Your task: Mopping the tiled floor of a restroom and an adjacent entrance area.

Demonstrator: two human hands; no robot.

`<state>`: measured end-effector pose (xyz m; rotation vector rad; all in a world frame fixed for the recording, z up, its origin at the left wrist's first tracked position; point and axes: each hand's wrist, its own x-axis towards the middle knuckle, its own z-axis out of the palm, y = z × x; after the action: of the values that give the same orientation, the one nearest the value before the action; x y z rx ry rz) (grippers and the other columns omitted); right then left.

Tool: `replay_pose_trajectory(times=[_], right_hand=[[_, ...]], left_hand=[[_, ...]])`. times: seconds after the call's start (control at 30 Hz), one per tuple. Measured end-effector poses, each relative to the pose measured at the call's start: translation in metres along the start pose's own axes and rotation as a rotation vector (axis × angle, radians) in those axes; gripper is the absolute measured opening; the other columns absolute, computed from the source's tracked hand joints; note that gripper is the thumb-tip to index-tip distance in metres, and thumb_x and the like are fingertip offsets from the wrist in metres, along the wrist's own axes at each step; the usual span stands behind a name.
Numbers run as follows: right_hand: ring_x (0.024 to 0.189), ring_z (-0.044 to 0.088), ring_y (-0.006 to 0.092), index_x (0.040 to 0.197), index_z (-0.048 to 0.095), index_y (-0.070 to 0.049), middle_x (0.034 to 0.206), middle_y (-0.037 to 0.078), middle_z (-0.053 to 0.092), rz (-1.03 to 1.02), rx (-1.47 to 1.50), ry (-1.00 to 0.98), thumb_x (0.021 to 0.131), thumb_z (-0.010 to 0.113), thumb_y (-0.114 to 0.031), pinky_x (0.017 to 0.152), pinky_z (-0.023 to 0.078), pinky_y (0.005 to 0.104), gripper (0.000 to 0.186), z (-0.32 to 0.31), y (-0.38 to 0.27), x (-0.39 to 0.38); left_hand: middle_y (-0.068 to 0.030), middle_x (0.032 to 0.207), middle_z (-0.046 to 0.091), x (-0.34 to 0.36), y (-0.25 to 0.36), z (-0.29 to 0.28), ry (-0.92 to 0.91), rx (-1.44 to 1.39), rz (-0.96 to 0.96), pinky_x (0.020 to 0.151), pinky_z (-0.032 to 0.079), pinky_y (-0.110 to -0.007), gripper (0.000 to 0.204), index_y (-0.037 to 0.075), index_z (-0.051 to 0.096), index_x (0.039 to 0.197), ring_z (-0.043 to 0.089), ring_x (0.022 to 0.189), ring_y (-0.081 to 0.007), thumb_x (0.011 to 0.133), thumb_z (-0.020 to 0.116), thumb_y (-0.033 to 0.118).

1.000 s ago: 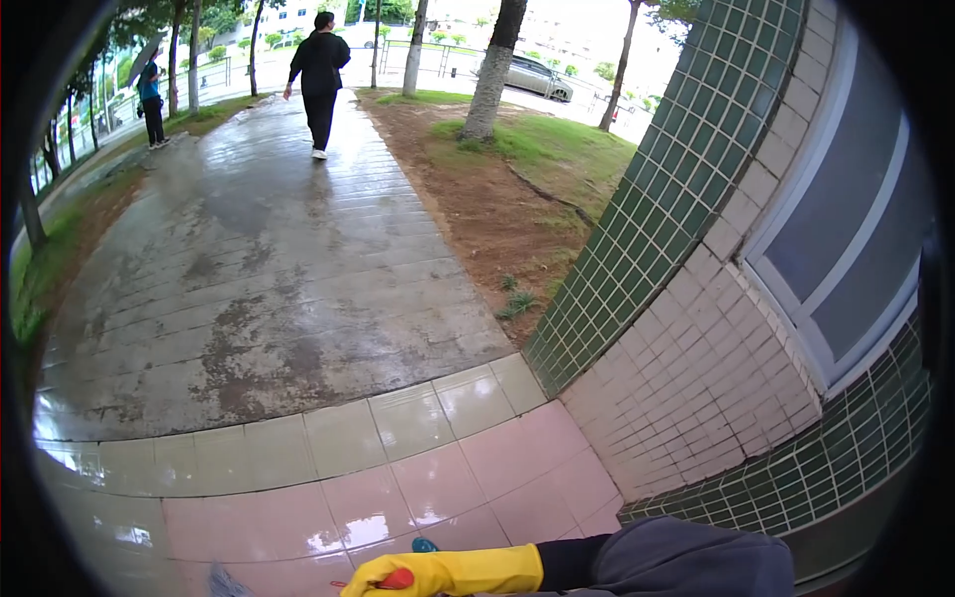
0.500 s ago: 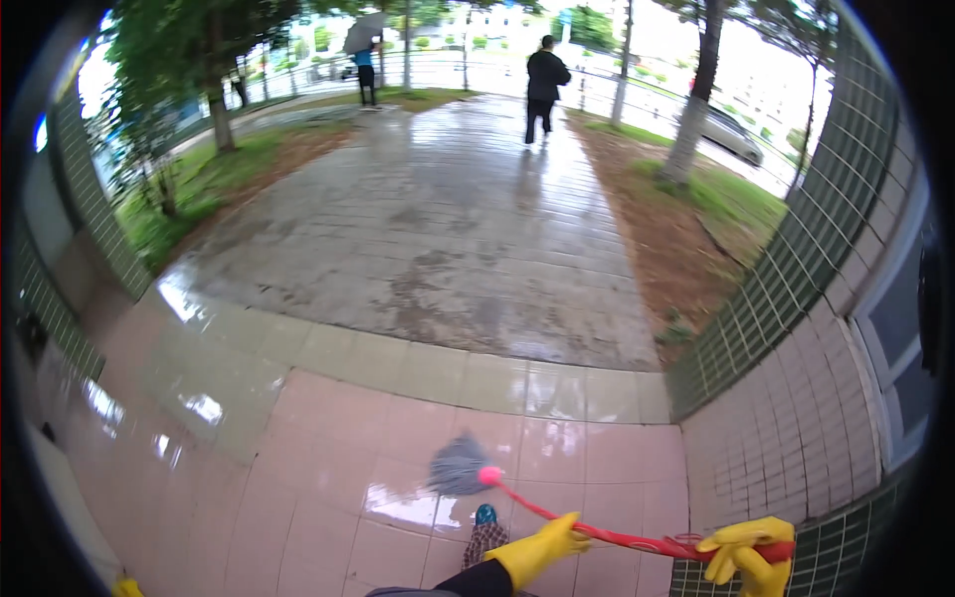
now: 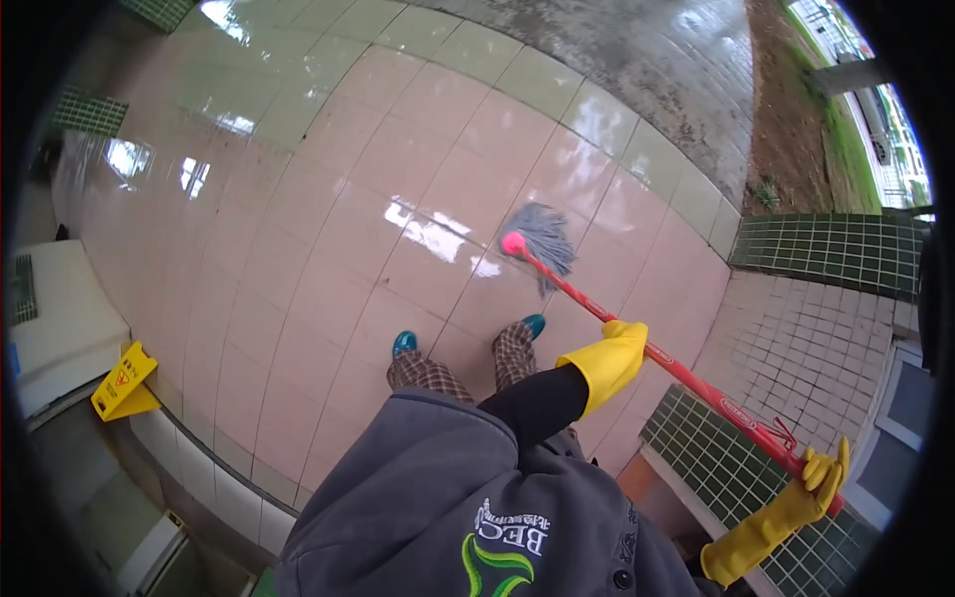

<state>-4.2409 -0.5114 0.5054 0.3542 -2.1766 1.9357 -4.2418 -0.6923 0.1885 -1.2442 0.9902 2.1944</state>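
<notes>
A mop with a red handle (image 3: 696, 388), a pink joint and a grey string head (image 3: 542, 241) reaches from the pink tiles to the right side. My left hand (image 3: 609, 363), in a yellow rubber glove, is closed around the handle about midway. Near the handle's top end is my right hand (image 3: 811, 488), gloved the same way, its fingers curled about the handle. The strands lie spread on the wet floor just ahead of my green shoes (image 3: 405, 343).
A yellow folding warning sign (image 3: 125, 383) stands at the left by a curved ledge. To the right is a tiled wall (image 3: 786, 338) with green bands and a framed pane. Beyond the pale tile border (image 3: 537, 80) lies wet paving.
My view has tilted down and turned, so my body and the warning sign now show. The mop's strands now trail to the right of the pink joint instead of the left. Both hands still hold it.
</notes>
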Motion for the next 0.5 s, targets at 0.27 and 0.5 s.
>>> replay_pose_trajectory(times=[0.27, 0.5], right_hand=[[0.055, 0.042, 0.0108, 0.099, 0.053, 0.003, 0.068, 0.003, 0.044, -0.147, -0.229, -0.206, 0.089, 0.041, -0.004, 0.065, 0.051, 0.0381, 0.017, 0.202, 0.077, -0.15], [0.07, 0.057, 0.0127, 0.104, 0.058, 0.001, 0.08, 0.008, 0.06, 0.374, 0.412, -1.032, 0.086, 0.047, 0.0, 0.066, 0.046, 0.0244, 0.021, 0.476, 0.072, -0.287]], left_hand=[[-0.0075, 0.066, 0.052, 0.009, -0.019, -0.321, 0.584, -0.515, 0.247, 0.05, 0.042, -0.034, 0.017, 0.002, 0.049, 0.078, 0.053, 0.058, -0.019, 0.069, 0.061, 0.011], [-0.0183, 0.08, 0.059, -0.087, 0.024, -0.647, 0.732, -0.567, 0.221, 0.056, 0.053, -0.044, 0.035, 0.001, 0.045, 0.101, 0.061, 0.065, -0.0306, 0.08, 0.06, 0.026]])
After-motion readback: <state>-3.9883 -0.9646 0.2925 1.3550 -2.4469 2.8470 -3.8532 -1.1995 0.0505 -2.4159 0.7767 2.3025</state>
